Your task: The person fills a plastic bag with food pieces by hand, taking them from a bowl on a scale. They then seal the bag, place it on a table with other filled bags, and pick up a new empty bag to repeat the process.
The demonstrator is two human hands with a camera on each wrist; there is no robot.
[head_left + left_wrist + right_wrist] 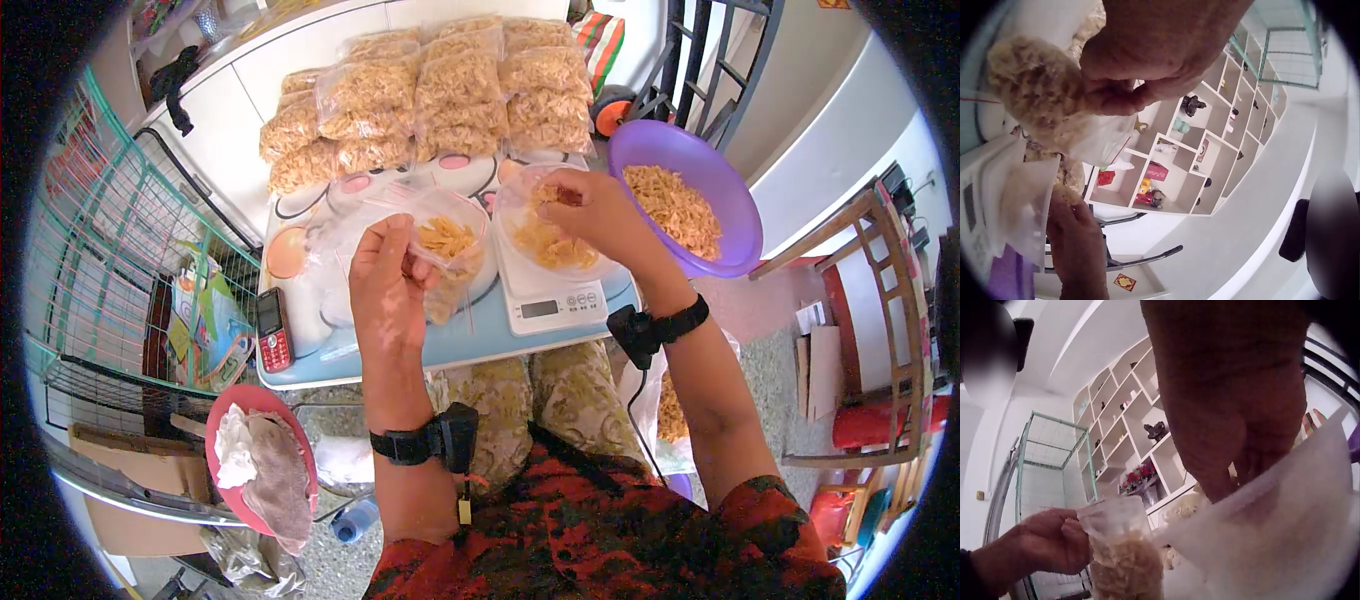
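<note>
My left hand [390, 285] pinches the rim of a clear plastic bag [452, 290] partly filled with yellow-brown dried pieces [445, 237]. The bag hangs upright with its mouth open, just left of a white kitchen scale [545, 312]. On the scale sits a translucent plastic bowl [510, 215] with more of the same pieces [550, 245]. My right hand [600, 215] is over this bowl, thumb and fingers curled together around a few pieces. In the left wrist view, pale bits show at the right hand's fingertips [1067, 203]. The right wrist view has the bowl's wall in front of them.
Filled bags [420, 90] are stacked at the table's back. A purple basin [735, 190] of loose pieces stands at the right. A red phone [272, 330] lies by the left edge, near a green wire cage [150, 230]. Below is a pink basin [215, 440] with cloths.
</note>
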